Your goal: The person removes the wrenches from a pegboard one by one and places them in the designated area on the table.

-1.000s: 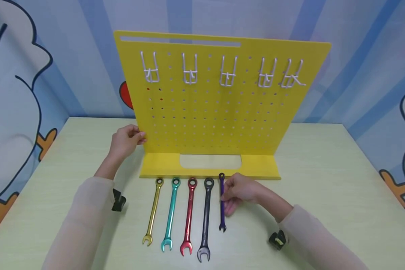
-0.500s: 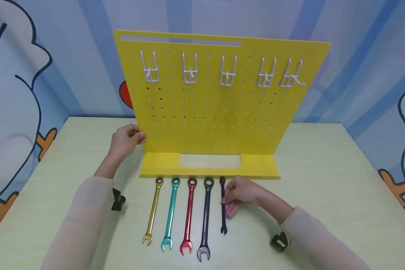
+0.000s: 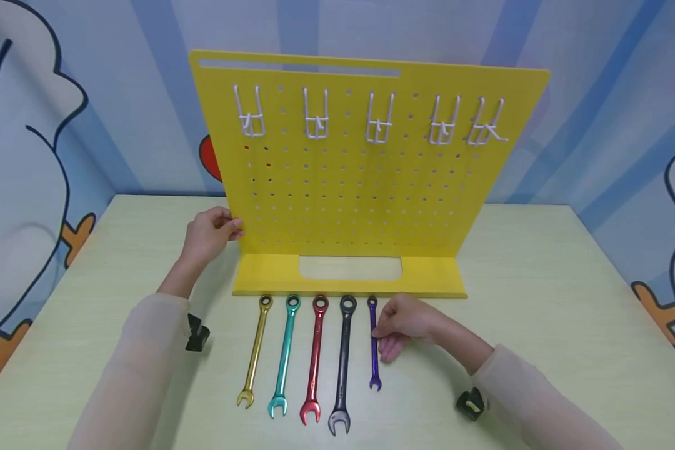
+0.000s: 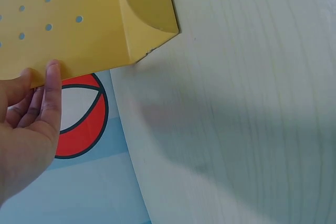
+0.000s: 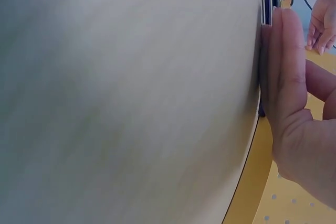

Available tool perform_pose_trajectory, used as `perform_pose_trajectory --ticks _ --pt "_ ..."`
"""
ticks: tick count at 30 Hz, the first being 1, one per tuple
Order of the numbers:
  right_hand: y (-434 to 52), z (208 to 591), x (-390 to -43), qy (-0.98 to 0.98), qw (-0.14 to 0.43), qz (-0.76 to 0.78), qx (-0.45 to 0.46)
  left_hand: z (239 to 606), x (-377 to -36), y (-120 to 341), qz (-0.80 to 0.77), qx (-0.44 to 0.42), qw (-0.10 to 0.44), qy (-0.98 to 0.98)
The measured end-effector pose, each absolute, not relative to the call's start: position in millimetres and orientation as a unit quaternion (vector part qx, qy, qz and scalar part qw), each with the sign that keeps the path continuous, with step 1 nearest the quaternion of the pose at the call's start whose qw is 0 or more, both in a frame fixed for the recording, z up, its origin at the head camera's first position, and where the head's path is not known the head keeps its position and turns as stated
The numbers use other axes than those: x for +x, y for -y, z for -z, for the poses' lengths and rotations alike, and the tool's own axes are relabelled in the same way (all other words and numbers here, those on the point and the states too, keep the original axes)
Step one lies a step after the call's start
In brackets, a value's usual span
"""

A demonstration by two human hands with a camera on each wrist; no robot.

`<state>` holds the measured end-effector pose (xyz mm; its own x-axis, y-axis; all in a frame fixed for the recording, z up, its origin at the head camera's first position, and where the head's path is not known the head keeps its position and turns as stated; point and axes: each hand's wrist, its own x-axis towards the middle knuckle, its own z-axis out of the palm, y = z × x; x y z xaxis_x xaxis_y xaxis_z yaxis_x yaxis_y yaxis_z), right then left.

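A yellow pegboard stands upright on its base, with several white wire hooks along its upper part. My left hand pinches the board's left edge between thumb and fingers; the left wrist view shows this hand there too. In front of the base lies a small purple combination wrench, pinched near its middle by my right hand. To its left lie a black wrench, a red wrench, a teal wrench and a gold wrench, roughly side by side, ring ends toward the board.
Everything stands on a pale wood-grain table. Behind it hangs a blue striped backdrop with cartoon figures. A black device sits at each wrist, near the cuffs of light sleeves.
The purple wrench has shifted slightly right and toward me, along with my right hand. My left hand keeps its place on the board, and the other wrenches have not moved.
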<state>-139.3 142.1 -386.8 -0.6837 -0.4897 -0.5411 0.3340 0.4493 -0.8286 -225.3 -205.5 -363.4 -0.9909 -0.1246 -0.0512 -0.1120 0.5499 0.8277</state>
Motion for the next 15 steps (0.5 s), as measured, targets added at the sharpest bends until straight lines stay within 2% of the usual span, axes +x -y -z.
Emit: perform_pose_trajectory --ticks 3,7,15 --pt "-144.7 386.4 -139.7 -0.759 0.389 0.519 -0.057 349.4 -215.2 200.3 0.472 0.058 -0.001 0.88" --pt "-152.7 384.8 -144.2 -0.768 0.377 0.513 -0.066 348.0 -213.2 199.4 0.472 0.063 -0.008 0.879" --pt "-182.2 376.8 -161.3 -0.796 0.311 0.513 -0.071 352.7 -213.9 202.1 0.478 0.057 -0.013 0.876"
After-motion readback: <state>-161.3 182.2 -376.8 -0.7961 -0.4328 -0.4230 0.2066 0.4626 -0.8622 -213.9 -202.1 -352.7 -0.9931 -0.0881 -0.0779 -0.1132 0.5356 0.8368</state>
